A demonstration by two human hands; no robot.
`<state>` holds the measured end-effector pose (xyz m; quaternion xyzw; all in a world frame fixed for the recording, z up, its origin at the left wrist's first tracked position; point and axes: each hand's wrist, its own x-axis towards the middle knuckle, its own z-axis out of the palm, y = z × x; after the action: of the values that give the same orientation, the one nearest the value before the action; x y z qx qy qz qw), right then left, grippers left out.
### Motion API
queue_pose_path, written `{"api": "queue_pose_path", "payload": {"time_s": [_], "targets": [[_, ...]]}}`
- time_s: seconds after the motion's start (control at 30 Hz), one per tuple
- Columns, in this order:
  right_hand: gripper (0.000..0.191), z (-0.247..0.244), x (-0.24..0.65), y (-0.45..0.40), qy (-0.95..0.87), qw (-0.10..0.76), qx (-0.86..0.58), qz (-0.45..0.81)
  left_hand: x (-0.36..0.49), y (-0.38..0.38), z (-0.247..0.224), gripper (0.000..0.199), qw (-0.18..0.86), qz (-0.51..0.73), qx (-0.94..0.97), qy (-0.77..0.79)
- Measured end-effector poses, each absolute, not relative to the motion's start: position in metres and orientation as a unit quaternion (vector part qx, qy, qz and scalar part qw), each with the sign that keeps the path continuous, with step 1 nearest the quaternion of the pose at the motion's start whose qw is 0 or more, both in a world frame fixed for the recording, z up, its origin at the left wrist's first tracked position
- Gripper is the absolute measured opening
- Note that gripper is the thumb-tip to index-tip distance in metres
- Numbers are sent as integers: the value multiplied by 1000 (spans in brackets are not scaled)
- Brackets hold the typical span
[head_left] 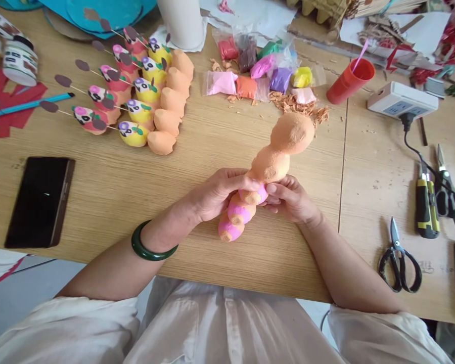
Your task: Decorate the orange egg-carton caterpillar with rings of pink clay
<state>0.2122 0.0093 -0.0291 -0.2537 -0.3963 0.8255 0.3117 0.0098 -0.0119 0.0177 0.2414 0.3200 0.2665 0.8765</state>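
White shirt front (pixel 227 323) and loose cuffs are filling the bottom of our view, with both forearms reaching out over the wooden table (pixel 109 187). We are logging the left hand (pixel 222 194), a dark green bangle (pixel 154 241) at its wrist, and the right hand (pixel 290 199) gripping a segmented clay figure (pixel 276 162) at the table's middle. The left fingers (pixel 242 181) are curling firmly over its narrow waist, while the right fingers (pixel 272 188) are clasping it near the pink-banded end (pixel 237 217). Neither hand is released. The figure is angling up and away from us; we cannot tell whether its lower end is touching the table.

We are judging the peach coating soft, matte and finely pitted, so hard finger pressure could dent it. The pinched joints look like the weakest points, and twisting could crack them. Loose wood shavings (pixel 291 103) lie just beyond the rounded head and could stick if it tips forward.

Farther off, we are noting plastic packets of colored clay (pixel 222 83), a row of peach domes (pixel 170 101), and yellow figures (pixel 138 114) on thin sticks. Black-handled scissors (pixel 400 258) are lying to the right, beside a yellow-and-black utility knife (pixel 426 207).
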Motion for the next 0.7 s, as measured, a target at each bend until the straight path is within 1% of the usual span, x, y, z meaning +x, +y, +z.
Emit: {"api": "queue_pose_path", "payload": {"time_s": [0.17, 0.37, 0.47, 0.7], "targets": [[35, -26, 209, 9, -398, 301, -266, 825, 9, -12, 19, 47, 864, 258, 266, 341], [43, -25, 208, 9, -368, 304, -267, 837, 12, -10, 6, 38, 827, 332, 291, 348], [46, -23, 207, 9, -366, 303, -287, 831, 13, -10, 3, 35, 815, 344, 280, 372], [50, -18, 205, 10, -347, 318, -317, 823, 13, -10, 5, 40, 811, 347, 306, 357]]}}
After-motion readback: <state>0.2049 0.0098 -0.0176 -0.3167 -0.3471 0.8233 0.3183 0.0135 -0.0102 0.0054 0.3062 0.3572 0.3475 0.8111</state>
